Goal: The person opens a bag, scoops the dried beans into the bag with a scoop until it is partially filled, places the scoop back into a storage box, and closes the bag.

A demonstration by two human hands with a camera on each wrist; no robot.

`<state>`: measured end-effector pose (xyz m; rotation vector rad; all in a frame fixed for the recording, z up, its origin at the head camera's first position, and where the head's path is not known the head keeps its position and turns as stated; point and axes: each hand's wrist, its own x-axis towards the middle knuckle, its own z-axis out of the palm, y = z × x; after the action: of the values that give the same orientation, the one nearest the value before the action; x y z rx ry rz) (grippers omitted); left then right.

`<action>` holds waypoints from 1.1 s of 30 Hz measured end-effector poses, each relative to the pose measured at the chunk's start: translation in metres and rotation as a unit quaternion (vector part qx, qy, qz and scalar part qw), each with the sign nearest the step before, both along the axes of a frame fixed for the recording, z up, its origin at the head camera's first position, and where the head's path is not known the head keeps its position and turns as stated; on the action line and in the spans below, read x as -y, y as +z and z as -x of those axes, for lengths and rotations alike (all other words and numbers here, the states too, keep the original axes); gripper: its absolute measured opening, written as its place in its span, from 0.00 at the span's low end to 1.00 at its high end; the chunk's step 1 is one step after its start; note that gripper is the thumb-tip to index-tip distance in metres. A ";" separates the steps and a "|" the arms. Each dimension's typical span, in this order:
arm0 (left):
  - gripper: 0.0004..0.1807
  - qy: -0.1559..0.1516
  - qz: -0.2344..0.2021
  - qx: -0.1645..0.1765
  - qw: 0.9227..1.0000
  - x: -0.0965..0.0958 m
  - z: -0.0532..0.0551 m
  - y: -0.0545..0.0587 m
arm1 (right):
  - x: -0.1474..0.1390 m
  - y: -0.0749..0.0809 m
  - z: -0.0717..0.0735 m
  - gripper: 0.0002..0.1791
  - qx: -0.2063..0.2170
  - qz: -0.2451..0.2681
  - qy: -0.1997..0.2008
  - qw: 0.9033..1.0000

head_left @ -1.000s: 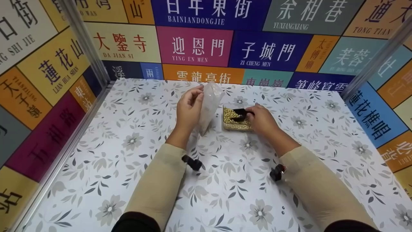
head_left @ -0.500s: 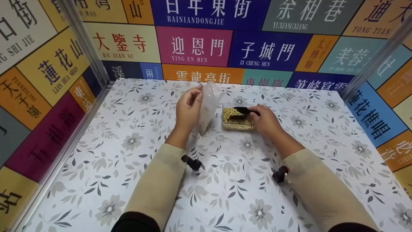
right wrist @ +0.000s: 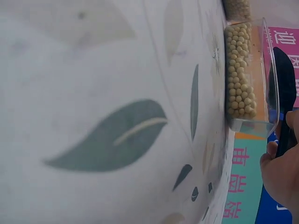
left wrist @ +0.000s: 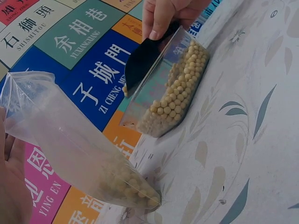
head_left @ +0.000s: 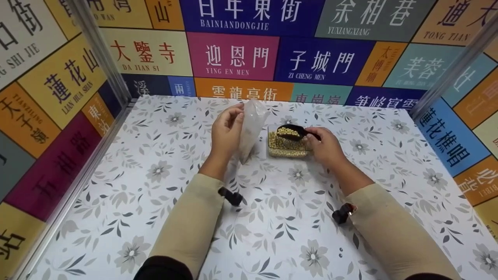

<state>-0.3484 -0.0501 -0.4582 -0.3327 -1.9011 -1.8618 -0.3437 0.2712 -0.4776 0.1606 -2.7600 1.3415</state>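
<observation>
My right hand (head_left: 328,146) grips the handle of a black scoop (head_left: 297,131), which holds a heap of round yellow soybeans (head_left: 287,132). The scoop is raised over a clear plastic box (head_left: 288,153) partly filled with the same beans, as the left wrist view shows. Left of the box, my left hand (head_left: 227,130) pinches the upper part of a clear plastic bag (left wrist: 70,130), its fingers curled at the rim. Some soybeans (left wrist: 133,186) lie in the bag's bottom corner, which stands down at the table.
A white tablecloth (head_left: 272,225) with grey flowers and leaves covers the table. Panels with printed street names (head_left: 233,54) stand along the back and both sides, with metal posts (head_left: 113,74) at the corners. A small black wrist camera (head_left: 232,196) sits on each sleeve.
The scoop has come up out of the beans, now loaded and level above the box. My right hand has drawn slightly right and back. The left hand and bag have stayed in place.
</observation>
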 end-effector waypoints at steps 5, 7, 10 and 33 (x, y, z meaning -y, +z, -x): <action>0.08 -0.001 0.004 0.001 1.000 0.000 0.000 0.000 | -0.001 0.008 -0.003 0.21 -0.007 0.012 -0.001 1.000; 0.08 -0.001 0.008 0.004 1.000 0.000 -0.001 0.000 | -0.001 0.015 -0.004 0.22 -0.007 0.013 -0.002 1.000; 0.08 -0.002 0.014 0.005 1.000 0.000 -0.001 -0.001 | 0.000 0.028 -0.006 0.23 -0.008 0.014 -0.002 1.000; 0.07 -0.003 0.020 -0.009 1.000 -0.004 -0.005 0.002 | 0.051 0.120 -0.005 0.22 -0.096 -0.104 0.044 0.989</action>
<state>-0.3436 -0.0464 -0.4557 -0.3664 -1.9293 -1.8203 -0.3383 0.2199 -0.3574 0.4040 -2.7492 0.9925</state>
